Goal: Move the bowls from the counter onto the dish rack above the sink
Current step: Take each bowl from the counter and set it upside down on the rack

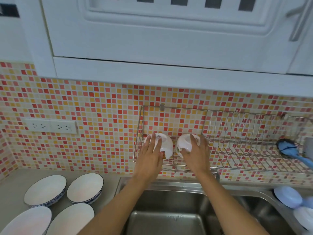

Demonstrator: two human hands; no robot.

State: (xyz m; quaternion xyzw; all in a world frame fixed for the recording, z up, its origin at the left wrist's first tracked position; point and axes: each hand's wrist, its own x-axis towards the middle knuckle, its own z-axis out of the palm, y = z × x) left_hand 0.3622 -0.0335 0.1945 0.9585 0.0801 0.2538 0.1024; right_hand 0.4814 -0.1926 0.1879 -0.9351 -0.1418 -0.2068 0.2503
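Two small white bowls with red print sit upside down at the left end of the wire dish rack point(237, 160) on the tiled wall above the sink. My left hand point(150, 156) lies flat over the left bowl point(166, 146), fingers spread on its base. My right hand point(196, 153) wraps the right bowl point(183, 145) from its right side. On the counter at lower left stand several wider white bowls with blue rims, among them one at the back left point(45, 190) and one beside it point(85, 188).
A steel sink point(169, 217) lies below the rack. A blue brush point(291, 150) rests at the rack's right end. Blue and white plastic lids point(288, 197) sit at the sink's right edge. A white cabinet point(169, 39) hangs overhead; sockets point(50, 126) are on the left wall.
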